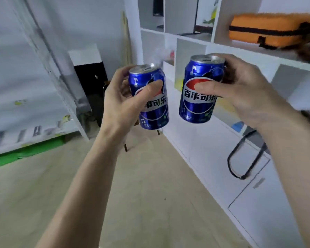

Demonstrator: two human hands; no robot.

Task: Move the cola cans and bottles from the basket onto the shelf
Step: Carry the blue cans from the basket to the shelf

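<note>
Glossy metal cans against matt white boards.
The left can (150, 97) and right can (200, 90) are smooth blue metal with bare silver tops, shining under the light. The shelf (191, 45) looks like smooth matt white laminate; the floor (150, 194) pale wood-grain, low sheen. The blurred orange case (268, 29) may be rough cloth.

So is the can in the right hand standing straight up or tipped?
Nearly upright: the right can in the right hand leans slightly, its silver top uppermost.
</note>
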